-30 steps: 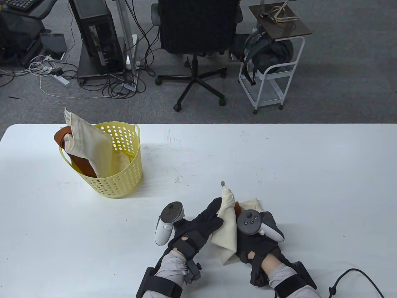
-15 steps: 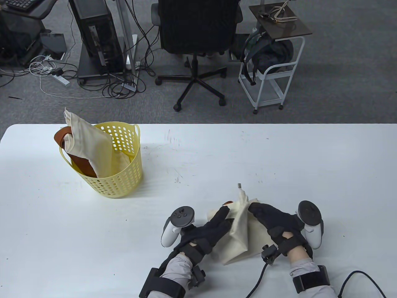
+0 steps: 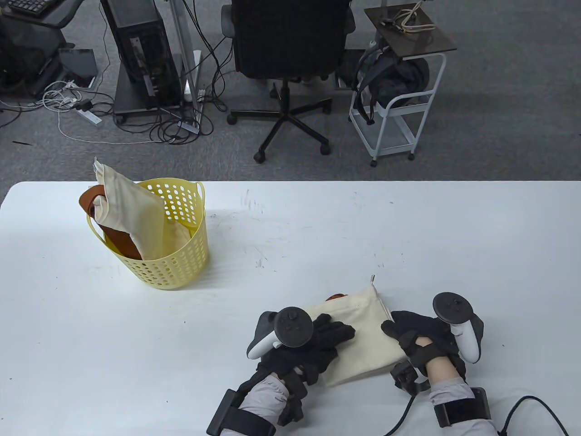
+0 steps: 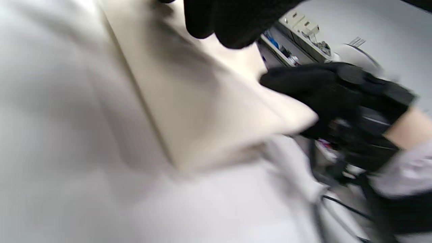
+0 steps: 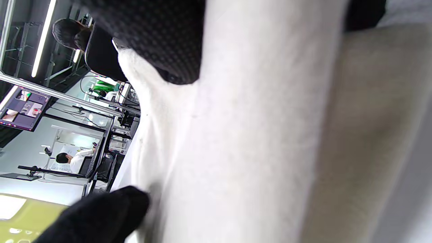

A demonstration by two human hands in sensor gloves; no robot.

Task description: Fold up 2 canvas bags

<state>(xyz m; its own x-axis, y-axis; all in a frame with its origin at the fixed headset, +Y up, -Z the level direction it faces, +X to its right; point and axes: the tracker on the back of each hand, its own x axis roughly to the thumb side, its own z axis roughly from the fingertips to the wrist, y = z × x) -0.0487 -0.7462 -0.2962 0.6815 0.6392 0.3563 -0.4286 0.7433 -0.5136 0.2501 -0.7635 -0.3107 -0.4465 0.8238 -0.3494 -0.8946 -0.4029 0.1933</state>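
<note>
A cream canvas bag [image 3: 363,338] lies flat on the white table [image 3: 290,227] near its front edge. A bit of brown handle [image 3: 337,297] peeks out at its far side. My left hand [image 3: 333,331] rests flat on the bag's left part, fingers spread. My right hand [image 3: 394,327] touches the bag's right edge with its fingertips. The left wrist view shows the bag [image 4: 202,101] with my right hand [image 4: 324,94] at its corner. A second cream bag [image 3: 131,209] with brown straps stands in the yellow basket [image 3: 181,268].
The basket stands at the table's left. A black cable [image 3: 522,408] trails from my right wrist over the front right of the table. An office chair [image 3: 290,54] and a white cart [image 3: 399,109] stand on the floor beyond the far edge.
The bag was held up bunched between both hands. My right hand drew its top corner to the right and down. It now lies flat, with my left hand pressed on it.
</note>
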